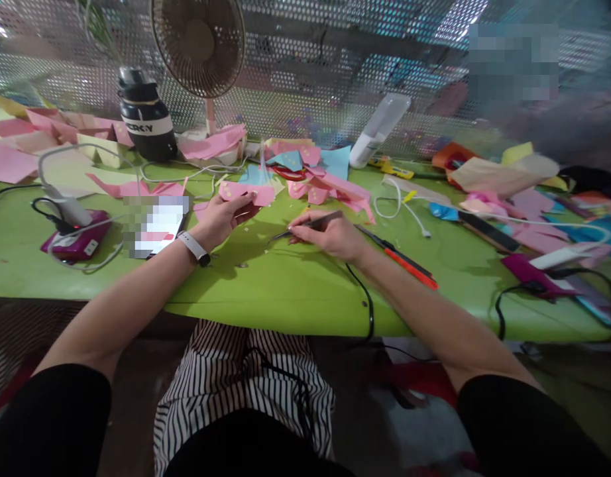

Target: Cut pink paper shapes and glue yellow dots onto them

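My left hand (221,222) pinches a strip of pink paper (243,192) dotted with small yellow pieces, held a little above the green table. In my right hand (330,235) is a pair of dark tweezers (280,234), gripped like a pen. Their tips point left and down, below the pink paper and apart from it. Tiny pale scraps (242,265) lie on the tabletop under both hands. Just right of my right hand rests an orange and black cutter-like tool (409,265), its kind not fully clear.
A phone (161,225) lies beside my left wrist. Behind stand a fan (199,43), a dark bottle (145,122) and a tilted white bottle (380,129). Pink power strips (77,242) with cables sit at both sides. Coloured paper (330,189) covers the back; a black cable (368,298) crosses the front edge.
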A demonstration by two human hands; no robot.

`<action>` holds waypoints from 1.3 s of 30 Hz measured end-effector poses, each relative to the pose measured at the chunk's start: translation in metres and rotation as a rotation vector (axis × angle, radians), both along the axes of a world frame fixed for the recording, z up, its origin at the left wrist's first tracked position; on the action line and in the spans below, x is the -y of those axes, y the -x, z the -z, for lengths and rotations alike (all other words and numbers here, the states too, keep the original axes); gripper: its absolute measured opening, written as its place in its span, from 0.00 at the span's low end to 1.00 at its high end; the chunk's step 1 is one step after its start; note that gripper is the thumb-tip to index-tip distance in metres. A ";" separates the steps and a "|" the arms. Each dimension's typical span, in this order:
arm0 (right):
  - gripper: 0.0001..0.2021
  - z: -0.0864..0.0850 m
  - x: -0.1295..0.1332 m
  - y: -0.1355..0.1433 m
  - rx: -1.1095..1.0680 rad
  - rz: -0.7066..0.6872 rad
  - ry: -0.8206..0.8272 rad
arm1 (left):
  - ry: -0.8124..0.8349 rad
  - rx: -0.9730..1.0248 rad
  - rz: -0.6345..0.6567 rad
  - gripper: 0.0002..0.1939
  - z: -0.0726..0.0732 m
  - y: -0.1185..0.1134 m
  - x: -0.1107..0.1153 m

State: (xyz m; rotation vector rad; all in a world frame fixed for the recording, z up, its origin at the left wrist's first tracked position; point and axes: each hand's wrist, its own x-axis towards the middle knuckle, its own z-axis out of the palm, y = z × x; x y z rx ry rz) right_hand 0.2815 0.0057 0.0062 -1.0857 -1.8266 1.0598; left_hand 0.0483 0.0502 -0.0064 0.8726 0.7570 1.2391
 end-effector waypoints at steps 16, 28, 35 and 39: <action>0.10 0.026 0.027 -0.015 0.203 -0.158 -0.405 | 0.017 -0.053 -0.008 0.06 0.003 0.000 -0.001; 0.10 0.029 0.027 -0.010 0.187 -0.131 -0.327 | 0.010 -0.058 -0.005 0.06 0.005 0.000 -0.002; 0.10 0.031 0.028 -0.006 0.136 -0.106 -0.285 | 0.016 -0.060 -0.003 0.06 0.006 0.001 -0.003; 0.08 0.032 0.030 -0.004 0.113 -0.089 -0.332 | 0.022 -0.051 -0.002 0.05 0.005 0.001 -0.002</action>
